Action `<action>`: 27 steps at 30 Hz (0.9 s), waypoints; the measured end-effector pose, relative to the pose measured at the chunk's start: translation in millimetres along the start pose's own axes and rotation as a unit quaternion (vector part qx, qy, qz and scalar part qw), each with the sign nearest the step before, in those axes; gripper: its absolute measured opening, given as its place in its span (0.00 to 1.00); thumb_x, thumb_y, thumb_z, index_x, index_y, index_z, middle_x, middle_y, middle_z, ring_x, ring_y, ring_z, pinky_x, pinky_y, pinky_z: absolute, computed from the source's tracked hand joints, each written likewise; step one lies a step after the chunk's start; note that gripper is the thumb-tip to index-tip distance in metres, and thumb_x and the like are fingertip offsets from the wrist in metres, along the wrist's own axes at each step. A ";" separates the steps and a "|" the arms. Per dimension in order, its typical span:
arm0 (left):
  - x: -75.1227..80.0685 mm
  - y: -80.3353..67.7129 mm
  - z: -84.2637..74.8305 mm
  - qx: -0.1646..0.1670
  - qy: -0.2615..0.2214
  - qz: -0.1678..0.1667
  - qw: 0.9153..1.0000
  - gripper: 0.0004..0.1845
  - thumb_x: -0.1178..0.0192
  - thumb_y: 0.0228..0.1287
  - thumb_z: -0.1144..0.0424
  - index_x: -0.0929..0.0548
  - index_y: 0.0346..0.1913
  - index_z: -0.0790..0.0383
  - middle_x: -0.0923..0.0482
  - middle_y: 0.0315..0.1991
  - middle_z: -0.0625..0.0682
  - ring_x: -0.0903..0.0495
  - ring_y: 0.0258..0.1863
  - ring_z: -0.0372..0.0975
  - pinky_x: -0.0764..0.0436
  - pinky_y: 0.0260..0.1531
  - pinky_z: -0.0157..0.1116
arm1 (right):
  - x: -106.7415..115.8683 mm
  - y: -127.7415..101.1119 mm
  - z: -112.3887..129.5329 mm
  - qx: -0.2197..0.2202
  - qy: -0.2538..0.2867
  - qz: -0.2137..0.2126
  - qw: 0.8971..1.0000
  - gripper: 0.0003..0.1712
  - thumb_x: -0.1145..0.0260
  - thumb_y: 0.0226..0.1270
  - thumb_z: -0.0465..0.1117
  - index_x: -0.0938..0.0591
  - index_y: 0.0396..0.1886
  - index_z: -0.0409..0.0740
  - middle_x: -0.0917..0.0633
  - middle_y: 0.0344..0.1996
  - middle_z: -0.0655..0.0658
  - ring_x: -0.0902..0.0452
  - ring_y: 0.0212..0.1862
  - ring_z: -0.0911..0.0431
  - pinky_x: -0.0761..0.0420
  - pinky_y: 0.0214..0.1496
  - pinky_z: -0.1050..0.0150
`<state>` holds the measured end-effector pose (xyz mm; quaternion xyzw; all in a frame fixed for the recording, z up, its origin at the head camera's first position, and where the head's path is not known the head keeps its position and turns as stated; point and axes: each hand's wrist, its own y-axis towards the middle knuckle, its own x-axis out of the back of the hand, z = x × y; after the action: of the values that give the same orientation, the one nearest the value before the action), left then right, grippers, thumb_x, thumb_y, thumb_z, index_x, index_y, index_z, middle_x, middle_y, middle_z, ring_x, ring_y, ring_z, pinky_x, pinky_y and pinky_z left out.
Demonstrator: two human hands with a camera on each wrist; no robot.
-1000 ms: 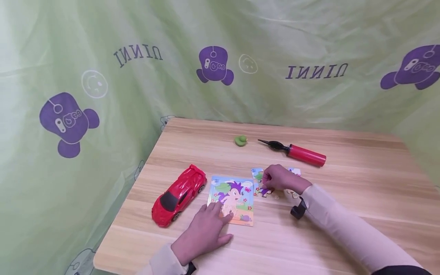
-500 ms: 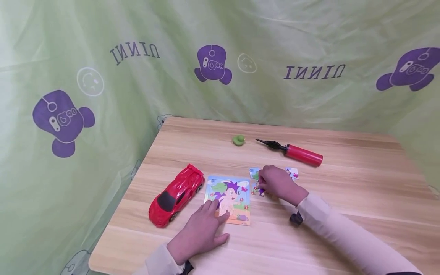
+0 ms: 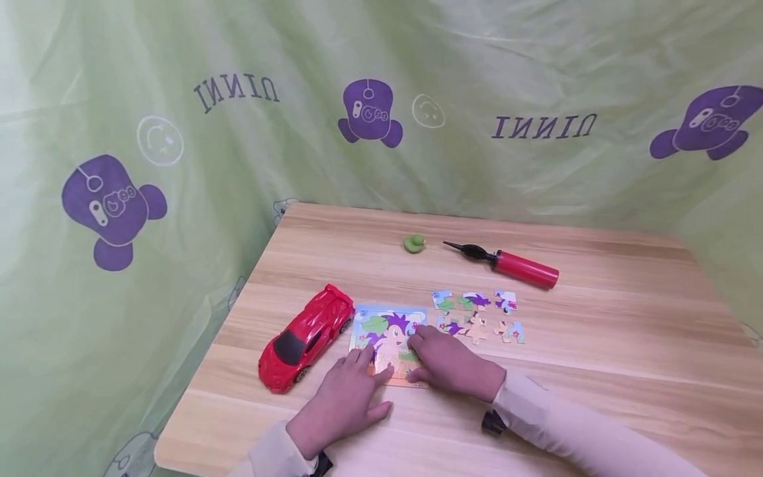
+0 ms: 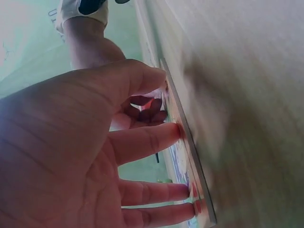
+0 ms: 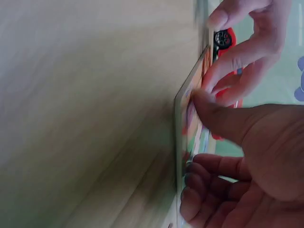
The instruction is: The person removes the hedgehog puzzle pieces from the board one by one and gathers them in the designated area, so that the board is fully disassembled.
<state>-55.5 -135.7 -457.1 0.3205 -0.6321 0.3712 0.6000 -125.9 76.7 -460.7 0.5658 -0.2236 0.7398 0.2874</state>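
A square jigsaw puzzle board [image 3: 390,331], printed with a purple-haired cartoon animal, lies flat on the table between both hands. My left hand [image 3: 341,403] rests on its lower left part with spread, mostly straight fingers; in the left wrist view the fingertips [image 4: 175,130] touch the board. At its right side is my right hand [image 3: 456,368]. In the right wrist view the right thumb touches the board's surface, while the other fingers bend against it, apart from the thumb. No piece shows between them. Several loose puzzle pieces [image 3: 477,326] lie in two rows right of the board.
A red toy car [image 3: 306,338] stands left of the board. Farther back are a small green duck [image 3: 414,244] and a red hand pump [image 3: 527,268] with a black nozzle. A green printed curtain [image 3: 298,146] hangs behind the wooden table [image 3: 626,318].
My right hand has moved left from the loose pieces to the board's right side, uncovering the pieces. The left hand stays on the board, which has shifted slightly left in view.
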 end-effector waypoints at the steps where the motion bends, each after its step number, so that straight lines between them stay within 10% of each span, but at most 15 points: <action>1: -0.3 0.1 -0.4 -0.001 0.002 -0.001 1.000 0.30 0.49 0.55 0.35 0.25 0.59 0.42 0.35 0.61 0.63 0.32 0.54 0.52 0.24 0.43 0.49 | -0.5 1.7 1.6 -0.012 0.011 0.004 1.000 0.28 0.32 0.50 0.59 0.23 0.41 0.43 0.26 0.34 0.50 0.31 0.35 0.58 0.24 0.37 0.64; 10: -0.2 3.9 -5.9 -0.015 0.023 0.011 1.000 0.31 0.50 0.55 0.33 0.24 0.58 0.44 0.33 0.60 0.65 0.29 0.50 0.54 0.29 0.50 0.54 | 4.7 13.9 -0.9 -0.096 0.111 0.062 0.987 0.21 0.26 0.43 0.54 0.27 0.27 0.50 0.30 0.20 0.54 0.35 0.22 0.60 0.33 0.22 0.66; 16: 4.1 6.0 -6.7 -0.024 0.036 0.020 0.999 0.31 0.47 0.54 0.35 0.24 0.58 0.48 0.32 0.58 0.67 0.27 0.50 0.56 0.30 0.52 0.55 | 6.9 7.8 -15.5 -0.048 0.145 0.030 0.988 0.11 0.35 0.58 0.53 0.26 0.24 0.56 0.29 0.16 0.57 0.34 0.21 0.63 0.32 0.24 0.68; 22: 4.5 6.8 -7.3 -0.032 0.052 0.012 0.998 0.31 0.48 0.56 0.36 0.24 0.58 0.49 0.31 0.58 0.68 0.27 0.50 0.59 0.30 0.53 0.53 | 34.2 -20.1 -44.0 -0.065 0.179 -0.019 0.982 0.02 0.38 0.62 0.44 0.20 0.34 0.54 0.23 0.29 0.60 0.30 0.33 0.64 0.26 0.38 0.67; 27: 4.2 7.3 -8.9 -0.029 0.037 0.007 0.999 0.31 0.48 0.56 0.36 0.23 0.58 0.50 0.30 0.57 0.68 0.26 0.50 0.59 0.30 0.53 0.53 | 62.4 -59.7 -82.0 -0.139 0.172 -0.020 0.975 0.09 0.30 0.52 0.38 0.22 0.32 0.48 0.25 0.22 0.55 0.32 0.26 0.61 0.28 0.28 0.68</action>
<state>-57.4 -124.1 -453.5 0.2845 -0.6225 0.3682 0.6293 -155.6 185.1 -421.4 0.3888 -0.2602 0.7821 0.4117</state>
